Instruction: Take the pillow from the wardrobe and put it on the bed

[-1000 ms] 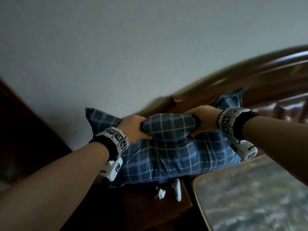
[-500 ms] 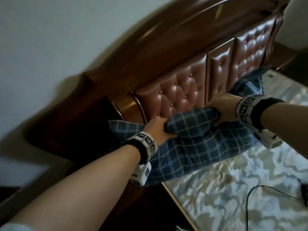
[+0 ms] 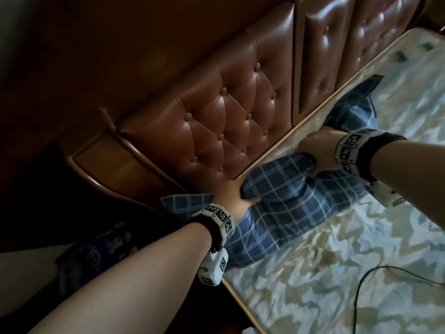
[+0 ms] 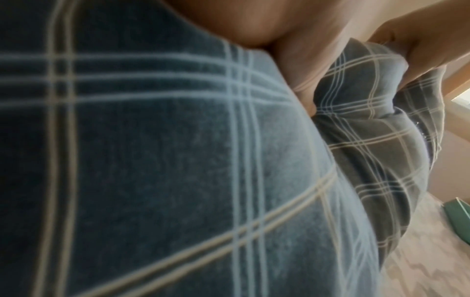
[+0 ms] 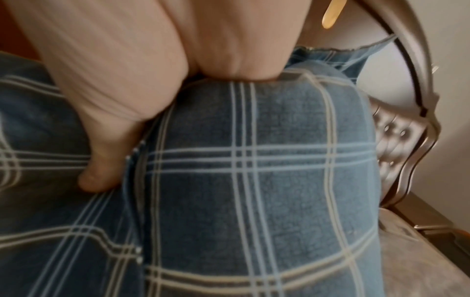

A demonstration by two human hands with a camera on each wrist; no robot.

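Observation:
A blue plaid pillow lies along the head end of the bed, close against the tufted brown headboard. My left hand grips the pillow's upper edge near its left end, thumb pressed into the cloth. My right hand grips a bunched fold of the pillow further right. The left wrist view is filled with plaid pillow under my left hand. The right wrist view shows my right hand, its thumb dug into the pillow.
The bed has a pale patterned cover. A thin black cable curls over it at the lower right. A dark wooden bedside unit stands left of the bed frame, with dark patterned cloth below my left forearm.
Both hands carried the pillow from beside the wall over and down onto the bed beside the headboard. Their grip on it has stayed the same.

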